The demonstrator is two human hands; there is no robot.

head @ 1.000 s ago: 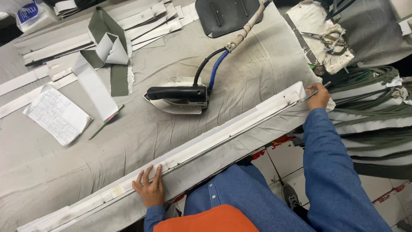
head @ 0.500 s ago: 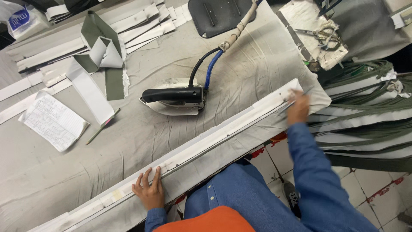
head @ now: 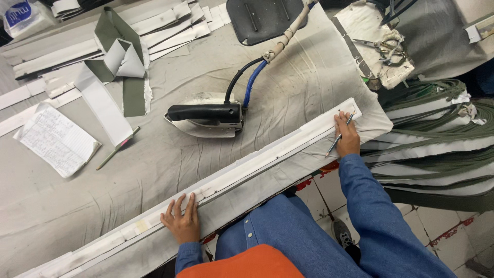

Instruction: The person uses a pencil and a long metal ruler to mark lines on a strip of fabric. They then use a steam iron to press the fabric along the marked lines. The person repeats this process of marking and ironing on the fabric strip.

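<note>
Pinning the long white strip [head: 247, 177] flat along the counter's [head: 154, 170] near edge, my left hand [head: 181, 222] lies open on it, steadying it, while my right hand [head: 347, 136] grips a pencil [head: 338, 137] at its far-right end.

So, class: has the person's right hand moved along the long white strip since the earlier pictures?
Yes. The right hand, holding a pencil, has slid back from the strip's far end, towards the iron side.
</note>
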